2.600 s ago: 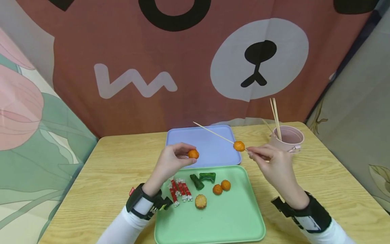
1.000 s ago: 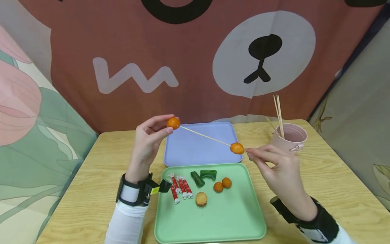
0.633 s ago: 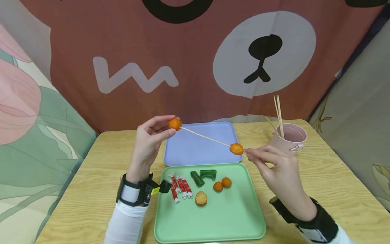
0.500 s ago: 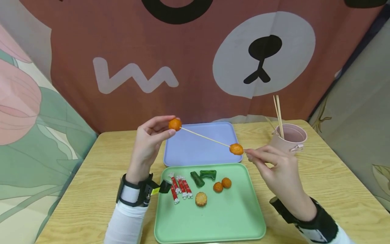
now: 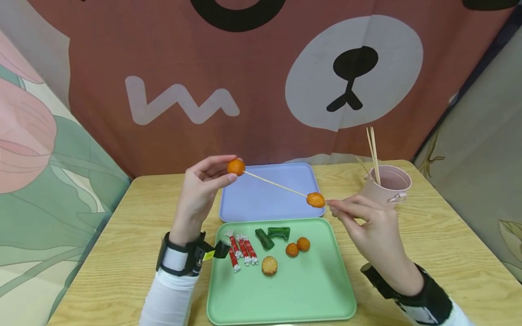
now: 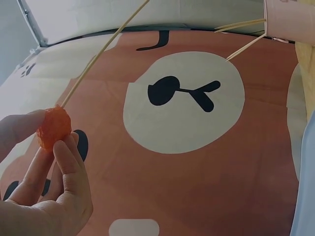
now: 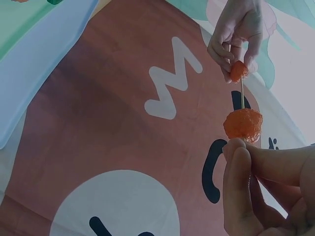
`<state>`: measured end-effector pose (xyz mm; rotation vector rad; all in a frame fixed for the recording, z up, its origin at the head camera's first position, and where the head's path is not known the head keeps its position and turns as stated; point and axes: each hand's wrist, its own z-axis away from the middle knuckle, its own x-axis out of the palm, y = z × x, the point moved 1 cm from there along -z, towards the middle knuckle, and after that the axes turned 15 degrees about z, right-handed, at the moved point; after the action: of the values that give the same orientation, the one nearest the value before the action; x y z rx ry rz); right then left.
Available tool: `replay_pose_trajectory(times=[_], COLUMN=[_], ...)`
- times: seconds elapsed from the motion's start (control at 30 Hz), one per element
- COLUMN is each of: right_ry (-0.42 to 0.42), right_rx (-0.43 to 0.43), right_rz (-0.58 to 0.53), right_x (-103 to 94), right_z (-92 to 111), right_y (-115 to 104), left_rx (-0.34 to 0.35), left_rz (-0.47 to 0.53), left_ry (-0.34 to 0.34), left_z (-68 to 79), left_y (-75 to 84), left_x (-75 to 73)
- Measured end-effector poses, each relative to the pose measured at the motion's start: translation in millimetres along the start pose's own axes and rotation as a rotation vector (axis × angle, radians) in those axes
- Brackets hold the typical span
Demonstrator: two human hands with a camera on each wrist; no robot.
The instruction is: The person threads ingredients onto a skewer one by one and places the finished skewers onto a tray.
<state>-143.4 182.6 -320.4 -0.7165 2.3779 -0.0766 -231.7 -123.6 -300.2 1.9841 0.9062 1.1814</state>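
Note:
Between thumb and fingertips, my left hand (image 5: pixel 196 194) pinches an orange food ball (image 5: pixel 236 167) above the blue tray's left edge. The far end of a thin bamboo skewer (image 5: pixel 275 184) meets that ball; in the left wrist view the skewer (image 6: pixel 106 48) runs up out of its top. A second orange ball (image 5: pixel 316 200) is threaded near the skewer's other end. Just behind it, my right hand (image 5: pixel 369 222) pinches the short end of the skewer, largely hidden by the fingertips. The right wrist view shows both balls in line on the stick, the threaded ball (image 7: pixel 243 125) nearest.
A green tray (image 5: pixel 281 303) carries red-wrapped sticks (image 5: pixel 246 250), green pieces (image 5: pixel 279 233), two orange balls (image 5: pixel 303 244) and a corn-like round (image 5: pixel 269 266). Behind it lies a blue tray (image 5: pixel 269 199). A pink bucket (image 5: pixel 385 192) with skewers (image 5: pixel 374 156) stands at back right.
My left hand has risen and moved left, bringing its ball to the skewer's far end. Since then it has edged slightly right, and less bare skewer shows between the balls. My right hand has barely moved.

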Motion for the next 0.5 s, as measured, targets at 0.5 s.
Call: replay_pose_trajectory(times=[0.5], right_ry=[-0.013], right_rx=[0.0], right_rz=[-0.005], right_x=[1.6], right_z=[-0.1], right_y=[-0.5], left_rx=[-0.031], left_rz=[-0.011], left_ry=[-0.001], left_z=[0.7], left_y=[-7.5], left_x=[4.3])
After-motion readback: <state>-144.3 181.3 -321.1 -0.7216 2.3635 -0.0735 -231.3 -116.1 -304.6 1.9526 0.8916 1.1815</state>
